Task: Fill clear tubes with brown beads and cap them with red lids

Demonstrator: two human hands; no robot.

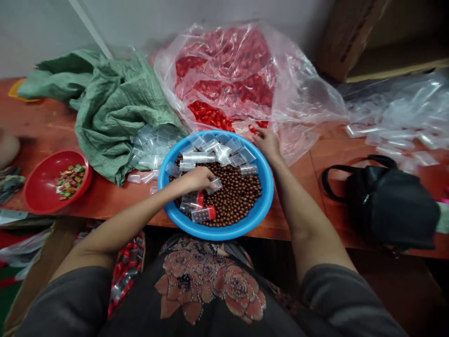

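A blue basin (268, 187) holds many small brown balls (235, 192), with clear plastic tubes (199, 157) along its far side. My left hand (199, 179) is over the basin, its fingers closed on a clear tube (214, 186). Below it, filled tubes with red caps (204, 214) lie on the balls. My right hand (267, 142) is just past the basin's far right rim, pinching a small red cap (252, 128). Behind, a clear plastic bag (294, 93) is full of red caps (210, 115).
Green cloth sack (115, 117) and loose clear tubes (154, 142) lie left of the basin. A red bowl (38, 187) holds wrapped sweets. To the right are a black bag (389, 206) and more tubes (403, 126). Capped tubes (128, 262) fill a container below the table (315, 180).
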